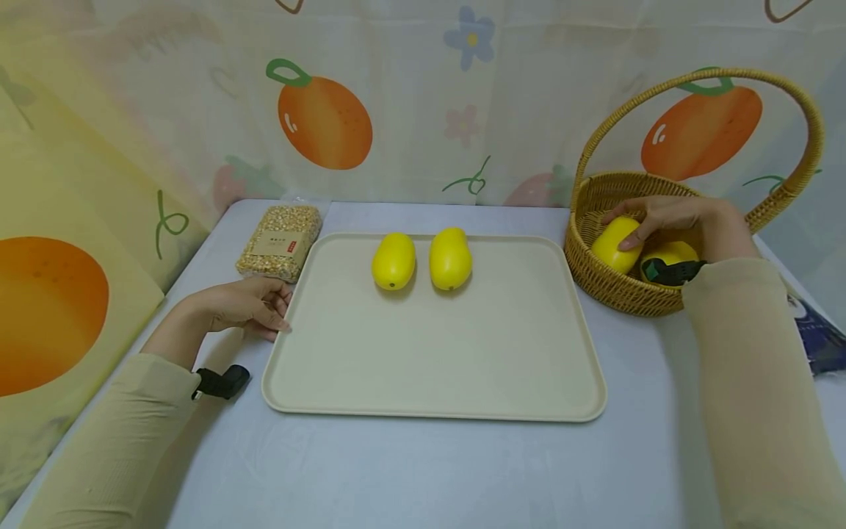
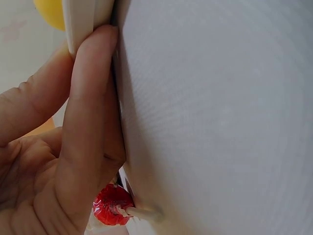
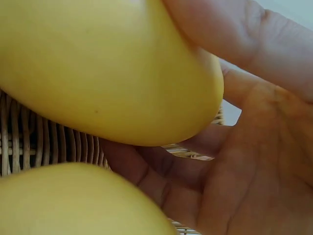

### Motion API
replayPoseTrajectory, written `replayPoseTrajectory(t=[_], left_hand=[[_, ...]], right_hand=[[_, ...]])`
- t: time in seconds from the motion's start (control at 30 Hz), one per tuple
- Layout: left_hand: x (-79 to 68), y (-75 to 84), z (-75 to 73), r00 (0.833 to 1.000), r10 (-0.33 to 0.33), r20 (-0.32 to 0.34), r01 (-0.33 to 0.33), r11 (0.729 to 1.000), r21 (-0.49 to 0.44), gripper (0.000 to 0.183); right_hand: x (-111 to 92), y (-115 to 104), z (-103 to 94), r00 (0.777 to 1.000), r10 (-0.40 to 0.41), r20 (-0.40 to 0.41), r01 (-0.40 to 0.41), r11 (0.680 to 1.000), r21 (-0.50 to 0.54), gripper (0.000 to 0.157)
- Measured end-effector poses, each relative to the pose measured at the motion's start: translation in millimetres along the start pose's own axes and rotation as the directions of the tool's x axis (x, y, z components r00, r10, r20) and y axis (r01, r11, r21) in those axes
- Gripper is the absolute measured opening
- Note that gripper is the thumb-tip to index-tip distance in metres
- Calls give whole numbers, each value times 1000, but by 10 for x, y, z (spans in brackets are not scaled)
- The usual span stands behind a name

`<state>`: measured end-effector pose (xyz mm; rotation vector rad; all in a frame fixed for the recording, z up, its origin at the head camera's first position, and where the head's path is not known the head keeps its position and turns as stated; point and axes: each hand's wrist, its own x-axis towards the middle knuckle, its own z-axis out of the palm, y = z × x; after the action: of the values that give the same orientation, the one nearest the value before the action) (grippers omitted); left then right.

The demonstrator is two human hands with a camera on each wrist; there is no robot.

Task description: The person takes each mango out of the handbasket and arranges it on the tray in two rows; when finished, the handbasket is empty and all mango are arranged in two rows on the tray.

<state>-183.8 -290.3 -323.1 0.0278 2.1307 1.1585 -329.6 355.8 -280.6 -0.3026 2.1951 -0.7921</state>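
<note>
My left hand (image 1: 247,307) pinches the left rim of a beige rectangular tray (image 1: 436,353), thumb above and fingers below, as the left wrist view shows. Two yellow oval fruits, one on the left (image 1: 393,261) and one on the right (image 1: 451,258), lie side by side near the tray's far edge. Over at the right, my right hand (image 1: 674,217) reaches into a wicker basket (image 1: 621,294). Its thumb and fingers grip another yellow oval fruit (image 3: 122,73), tilted against the basket's inner wall. A further yellow fruit (image 3: 78,200) sits below it in the basket.
Behind the left hand lies a clear bag of corn kernels (image 1: 271,220). A red-wrapped lollipop (image 2: 113,204) shows in the left wrist view. The basket's tall handle (image 1: 700,73) arches above the right hand. Part of a dark blue package (image 1: 819,338) lies at the right edge.
</note>
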Motion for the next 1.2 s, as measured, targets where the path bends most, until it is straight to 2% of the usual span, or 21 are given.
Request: replayPoseTrajectory(t=[0.17, 0.23, 0.33, 0.43, 0.53, 0.6, 0.7, 0.8, 0.97, 1.2], left_hand=[[-1, 2, 5, 1000, 0, 3, 0, 1000, 1, 47], [-1, 4, 8, 1000, -1, 2, 1, 1000, 3, 47], [-1, 6, 7, 1000, -6, 1, 6, 1000, 6, 47], [0, 9, 1, 1000, -8, 2, 8, 1000, 9, 47], [-1, 9, -5, 1000, -9, 5, 9, 1000, 8, 47], [-3, 8, -8, 1000, -10, 6, 10, 1000, 7, 47], [-5, 6, -10, 1000, -10, 6, 9, 1000, 5, 47], [-5, 2, -10, 1000, -8, 5, 8, 1000, 3, 47], [4, -5, -3, 1000, -9, 6, 9, 1000, 2, 47], [11, 8, 5, 1000, -7, 2, 7, 1000, 4, 47]], right_hand=[[-60, -54, 52, 995, -4, -98, 5, 1000, 10, 70], [-111, -83, 64, 990, 5, -144, 3, 998, 56, 69], [-211, -139, 50, 981, -38, -190, 64, 989, 131, 63], [-303, -197, 1, 956, -181, -230, 212, 970, 115, 57], [-373, -263, -46, 905, -344, -250, 375, 923, 86, 56], [-410, -318, -55, 878, -414, -239, 447, 888, 106, 59], [-445, -413, -43, 858, -468, -210, 501, 854, 141, 62], [-453, -525, 7, 843, -507, -180, 531, 837, 132, 62], [-425, -690, 122, 797, -594, -110, 603, 793, 84, 65], [-407, -934, 321, 770, -633, -81, 637, 770, 34, 68]])
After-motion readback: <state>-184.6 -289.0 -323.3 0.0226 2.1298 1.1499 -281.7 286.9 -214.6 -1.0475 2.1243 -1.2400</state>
